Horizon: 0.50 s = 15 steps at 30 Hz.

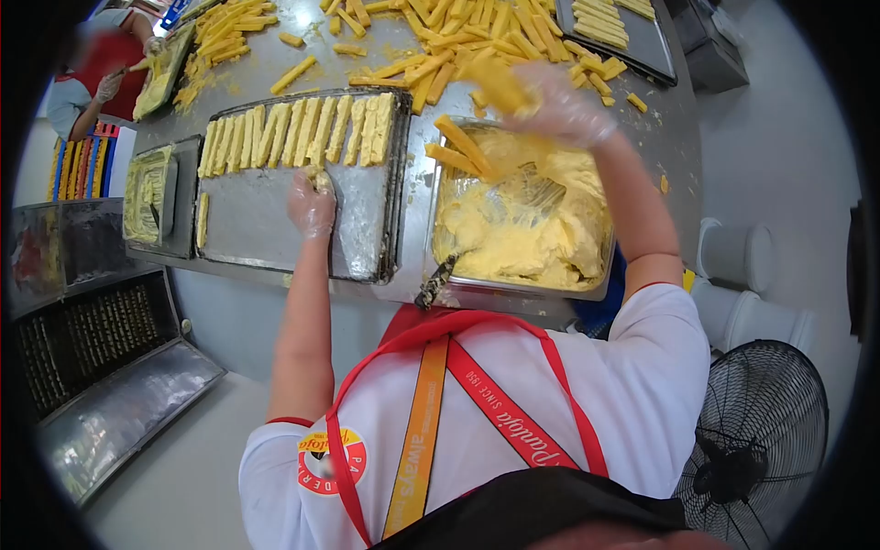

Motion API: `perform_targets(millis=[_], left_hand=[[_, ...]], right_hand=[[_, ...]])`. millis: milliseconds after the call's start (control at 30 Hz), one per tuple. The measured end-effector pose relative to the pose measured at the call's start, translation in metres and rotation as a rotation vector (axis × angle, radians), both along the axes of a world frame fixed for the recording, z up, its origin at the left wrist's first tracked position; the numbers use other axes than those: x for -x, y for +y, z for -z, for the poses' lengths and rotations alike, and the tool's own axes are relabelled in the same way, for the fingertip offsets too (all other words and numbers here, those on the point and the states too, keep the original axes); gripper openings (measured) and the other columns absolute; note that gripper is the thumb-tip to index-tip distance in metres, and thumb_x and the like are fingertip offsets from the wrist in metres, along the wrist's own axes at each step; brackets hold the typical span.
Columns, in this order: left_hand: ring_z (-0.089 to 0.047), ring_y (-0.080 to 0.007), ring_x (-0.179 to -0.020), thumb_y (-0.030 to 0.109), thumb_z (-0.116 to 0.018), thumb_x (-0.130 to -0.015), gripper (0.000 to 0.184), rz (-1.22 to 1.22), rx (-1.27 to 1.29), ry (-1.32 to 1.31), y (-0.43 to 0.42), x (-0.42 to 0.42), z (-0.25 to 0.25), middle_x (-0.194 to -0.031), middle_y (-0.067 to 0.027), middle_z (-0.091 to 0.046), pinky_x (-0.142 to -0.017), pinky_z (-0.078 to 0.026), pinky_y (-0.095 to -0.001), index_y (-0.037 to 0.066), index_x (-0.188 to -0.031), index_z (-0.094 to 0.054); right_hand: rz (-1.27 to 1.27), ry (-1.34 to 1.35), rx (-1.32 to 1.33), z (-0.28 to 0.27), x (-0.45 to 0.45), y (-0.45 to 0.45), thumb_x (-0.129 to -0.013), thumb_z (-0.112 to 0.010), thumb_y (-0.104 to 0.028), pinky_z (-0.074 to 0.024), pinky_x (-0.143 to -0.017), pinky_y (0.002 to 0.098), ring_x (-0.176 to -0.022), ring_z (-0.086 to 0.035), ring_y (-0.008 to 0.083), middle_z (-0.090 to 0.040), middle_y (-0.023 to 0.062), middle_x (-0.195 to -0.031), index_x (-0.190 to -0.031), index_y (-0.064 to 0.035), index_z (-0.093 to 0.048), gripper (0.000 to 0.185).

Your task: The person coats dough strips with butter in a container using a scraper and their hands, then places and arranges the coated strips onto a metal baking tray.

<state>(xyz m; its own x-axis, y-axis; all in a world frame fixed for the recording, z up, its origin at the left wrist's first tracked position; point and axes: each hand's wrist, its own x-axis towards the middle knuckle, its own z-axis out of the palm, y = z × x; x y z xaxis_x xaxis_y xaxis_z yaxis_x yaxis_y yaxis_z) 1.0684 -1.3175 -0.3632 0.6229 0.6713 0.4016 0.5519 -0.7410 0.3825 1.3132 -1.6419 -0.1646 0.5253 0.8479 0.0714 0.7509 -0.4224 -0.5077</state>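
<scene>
Your left hand curled around a creamy piece over the tray. Your right hand gripped blurred sticks by the tub, seemingly set within easy reach.

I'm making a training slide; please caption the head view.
Gloved left hand at a tray of pale yellow sticks, motion-blurred right hand near a pan of yellow spread.

Right hand, held yellow food blurred; stick pile cropped above
</scene>
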Motion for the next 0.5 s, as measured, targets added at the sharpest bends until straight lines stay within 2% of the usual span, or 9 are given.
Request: perform_targets(millis=[33, 100, 167, 267, 400, 500], left_hand=[[-0.062, -0.0367, -0.080, 0.018, -0.062, -0.079, 0.019, -0.002, -0.043, -0.014, 0.002, 0.000, 0.007, -0.087, -0.0151, -0.065, -0.070, -0.048, -0.0459, 0.012, -0.097, -0.062], [-0.062, -0.0362, -0.077, 0.019, -0.062, -0.080, 0.016, 0.033, -0.085, -0.067, 0.008, -0.003, 0.017, -0.085, -0.0144, -0.065, -0.068, -0.048, -0.0457, 0.012, -0.094, -0.062], [-0.062, -0.0360, -0.076, 0.020, -0.062, -0.081, 0.015, 0.034, -0.096, -0.065, 0.007, -0.003, 0.013, -0.085, -0.0141, -0.065, -0.068, -0.048, -0.0456, 0.012, -0.093, -0.062], [-0.062, -0.0364, -0.078, 0.020, -0.061, -0.081, 0.014, 0.059, -0.091, -0.075, 0.008, -0.004, 0.010, -0.084, -0.0152, -0.065, -0.068, -0.047, -0.0459, 0.011, -0.092, -0.062], [-0.061, -0.0371, -0.080, 0.019, -0.061, -0.081, 0.014, 0.113, -0.088, -0.089, 0.007, -0.005, 0.003, -0.085, -0.0165, -0.065, -0.069, -0.047, -0.0464, 0.010, -0.092, -0.063], [-0.061, -0.0376, -0.079, 0.019, -0.061, -0.081, 0.015, 0.038, -0.074, -0.017, -0.002, -0.006, -0.012, -0.084, -0.0170, -0.065, -0.069, -0.047, -0.0467, 0.009, -0.091, -0.063]], right_hand=[[-0.052, 0.048, 0.044, -0.002, 0.027, 0.004, -0.069, -0.076, -0.031, -0.0411, -0.098, 0.0418, -0.109, -0.055, 0.0332, -0.060, 0.0175, -0.114, -0.125, -0.0076, -0.055, 0.064], [-0.190, 0.003, -0.090, 0.050, 0.054, 0.008, -0.067, -0.079, -0.026, -0.0426, -0.094, 0.0428, -0.105, -0.055, 0.0340, -0.059, 0.0163, -0.108, -0.124, -0.0086, -0.053, 0.064], [-0.162, -0.010, -0.091, 0.078, 0.076, 0.017, -0.067, -0.080, -0.024, -0.0440, -0.089, 0.0445, -0.100, -0.056, 0.0345, -0.059, 0.0150, -0.103, -0.121, -0.0098, -0.051, 0.062], [-0.114, -0.152, -0.070, 0.068, 0.090, 0.013, -0.067, -0.080, -0.024, -0.0447, -0.085, 0.0455, -0.095, -0.056, 0.0346, -0.058, 0.0145, -0.102, -0.119, -0.0105, -0.050, 0.062], [-0.199, -0.115, -0.031, 0.067, 0.075, 0.006, -0.069, -0.080, -0.026, -0.0460, -0.087, 0.0428, -0.097, -0.058, 0.0326, -0.059, 0.0136, -0.104, -0.122, -0.0108, -0.048, 0.064], [-0.250, -0.142, -0.088, 0.045, 0.048, 0.001, -0.071, -0.079, -0.028, -0.0474, -0.088, 0.0409, -0.098, -0.060, 0.0307, -0.061, 0.0133, -0.105, -0.120, -0.0103, -0.052, 0.059]])
